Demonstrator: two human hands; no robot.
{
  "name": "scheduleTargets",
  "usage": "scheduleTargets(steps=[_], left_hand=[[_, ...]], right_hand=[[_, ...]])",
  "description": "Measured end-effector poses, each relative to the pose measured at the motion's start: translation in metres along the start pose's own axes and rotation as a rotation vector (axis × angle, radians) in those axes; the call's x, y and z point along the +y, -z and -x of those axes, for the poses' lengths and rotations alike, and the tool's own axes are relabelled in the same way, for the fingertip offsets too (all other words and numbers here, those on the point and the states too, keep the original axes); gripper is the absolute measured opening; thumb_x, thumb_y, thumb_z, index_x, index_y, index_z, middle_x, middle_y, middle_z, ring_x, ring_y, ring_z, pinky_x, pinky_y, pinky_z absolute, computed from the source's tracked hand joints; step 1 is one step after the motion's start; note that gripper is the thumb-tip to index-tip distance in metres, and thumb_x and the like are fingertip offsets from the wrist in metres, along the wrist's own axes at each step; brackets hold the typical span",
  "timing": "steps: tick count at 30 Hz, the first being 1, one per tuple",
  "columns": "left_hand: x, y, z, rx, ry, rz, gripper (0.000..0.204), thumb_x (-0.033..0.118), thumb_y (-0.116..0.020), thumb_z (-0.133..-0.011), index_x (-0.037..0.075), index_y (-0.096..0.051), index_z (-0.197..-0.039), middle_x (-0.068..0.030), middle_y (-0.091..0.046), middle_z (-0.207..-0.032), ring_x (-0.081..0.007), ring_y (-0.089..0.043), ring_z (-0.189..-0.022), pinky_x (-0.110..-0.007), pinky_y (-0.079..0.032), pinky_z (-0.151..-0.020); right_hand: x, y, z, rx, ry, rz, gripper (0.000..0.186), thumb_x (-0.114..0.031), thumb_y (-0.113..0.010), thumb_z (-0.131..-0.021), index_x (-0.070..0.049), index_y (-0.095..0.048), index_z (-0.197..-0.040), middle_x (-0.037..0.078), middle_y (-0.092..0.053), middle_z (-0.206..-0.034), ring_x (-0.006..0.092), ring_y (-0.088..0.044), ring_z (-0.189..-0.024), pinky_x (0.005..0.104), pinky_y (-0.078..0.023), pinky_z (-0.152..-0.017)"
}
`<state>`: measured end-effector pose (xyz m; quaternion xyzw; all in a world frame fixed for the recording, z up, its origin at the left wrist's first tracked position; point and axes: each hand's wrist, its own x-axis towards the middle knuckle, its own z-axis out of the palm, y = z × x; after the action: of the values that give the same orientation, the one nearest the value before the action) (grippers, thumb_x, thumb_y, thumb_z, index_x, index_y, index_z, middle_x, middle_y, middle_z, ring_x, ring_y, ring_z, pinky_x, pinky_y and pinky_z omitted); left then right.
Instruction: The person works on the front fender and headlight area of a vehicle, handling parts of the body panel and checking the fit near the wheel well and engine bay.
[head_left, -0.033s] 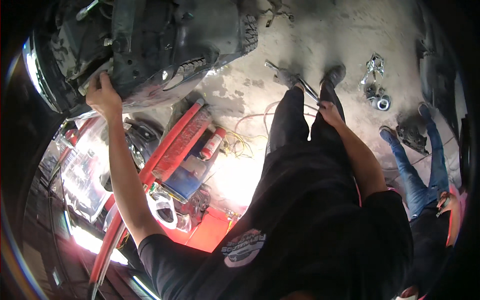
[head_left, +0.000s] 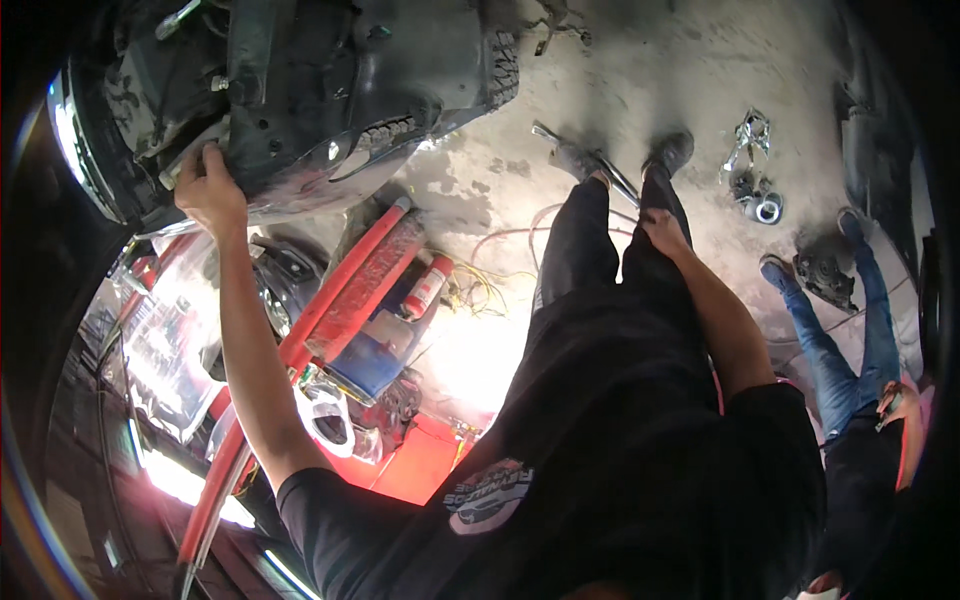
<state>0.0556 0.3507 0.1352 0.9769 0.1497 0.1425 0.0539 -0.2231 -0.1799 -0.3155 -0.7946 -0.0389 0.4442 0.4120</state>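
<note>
Apparently, in the head view, the single view to hand, a dark vehicle (head_left: 330,75) is seen at the upper left, its lower parts exposed above the floor. Its edge is touched by the left hand (head_left: 212,200), whose fingers are hooked over a pale part (head_left: 171,180); whether that part is gripped or merely steadied cannot be told. By the right hand (head_left: 665,232), closed in a fist beside the thigh, a long metal bar (head_left: 622,183) is held, slanting down across the shins and well apart from the vehicle.

As for progress, the work is judged to be under way rather than finished. Some bare hardware, such as a bolt-like fitting (head_left: 219,84), is left uncovered on the vehicle, and the bar is not set on anything. Loose pieces have been left on the floor to the right: bright metal parts (head_left: 750,135), a ring-shaped part (head_left: 767,207) just beside them, and a dark bulky part (head_left: 825,280) near a co-worker's feet. Whether these belong to the vehicle cannot be told. How much is left under the left fingers is likewise not shown, since the spot is partly covered by them.
</note>
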Motion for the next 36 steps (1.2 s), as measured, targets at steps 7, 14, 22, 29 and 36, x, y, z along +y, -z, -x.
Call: scheduleTargets(steps=[7, 14, 22, 29, 36], left_hand=[[-0.001, 0.000, 0.000, 0.027, -0.040, -0.041, 0.033, 0.021, -0.062, -0.087, -0.009, -0.068, -0.099, -0.0214, -0.069, -0.080, -0.0261, -0.065, -0.072, -0.038, -0.049, -0.072], [-0.003, 0.002, -0.001, 0.032, -0.009, -0.027, 0.033, 0.025, -0.063, -0.087, -0.008, -0.068, -0.091, -0.0239, -0.066, -0.074, -0.0287, -0.062, -0.065, -0.040, -0.047, -0.067], [-0.008, 0.002, -0.001, 0.031, 0.045, -0.029, 0.037, 0.029, -0.062, -0.086, -0.005, -0.071, -0.100, -0.0251, -0.069, -0.084, -0.0361, -0.067, -0.075, -0.042, -0.050, -0.073], [-0.005, 0.002, -0.003, 0.031, 0.073, -0.191, 0.040, 0.031, -0.064, -0.083, -0.002, -0.072, -0.104, -0.0251, -0.070, -0.097, -0.0385, -0.068, -0.091, -0.041, -0.050, -0.083], [0.000, 0.003, 0.001, 0.111, 0.025, -0.116, 0.038, 0.033, -0.062, -0.082, 0.000, -0.073, -0.098, -0.0238, -0.070, -0.092, -0.0430, -0.067, -0.089, -0.045, -0.050, -0.083]], right_hand=[[0.030, 0.010, -0.010, -0.005, -0.041, -0.026, 0.036, -0.015, -0.054, -0.082, 0.000, -0.067, -0.112, 0.027, -0.065, -0.111, 0.0411, -0.063, -0.107, 0.0440, -0.050, -0.093], [0.038, 0.006, -0.021, -0.004, 0.039, 0.038, 0.033, -0.015, -0.054, -0.081, 0.000, -0.068, -0.107, 0.027, -0.066, -0.108, 0.0429, -0.063, -0.103, 0.0465, -0.051, -0.090], [0.017, -0.002, -0.040, -0.012, 0.136, 0.087, 0.031, -0.014, -0.058, -0.080, -0.002, -0.070, -0.106, 0.023, -0.068, -0.102, 0.0398, -0.064, -0.101, 0.0460, -0.051, -0.088], [-0.100, 0.011, -0.055, -0.182, 0.181, 0.027, 0.025, -0.016, -0.058, -0.082, -0.003, -0.070, -0.100, 0.018, -0.067, -0.093, 0.0325, -0.066, -0.090, 0.0425, -0.052, -0.082], [-0.312, 0.051, -0.070, 0.064, 0.563, -0.467, 0.021, -0.011, -0.054, -0.094, 0.002, -0.065, -0.106, 0.019, -0.065, -0.086, 0.0268, -0.062, -0.072, 0.0354, -0.048, -0.068]])
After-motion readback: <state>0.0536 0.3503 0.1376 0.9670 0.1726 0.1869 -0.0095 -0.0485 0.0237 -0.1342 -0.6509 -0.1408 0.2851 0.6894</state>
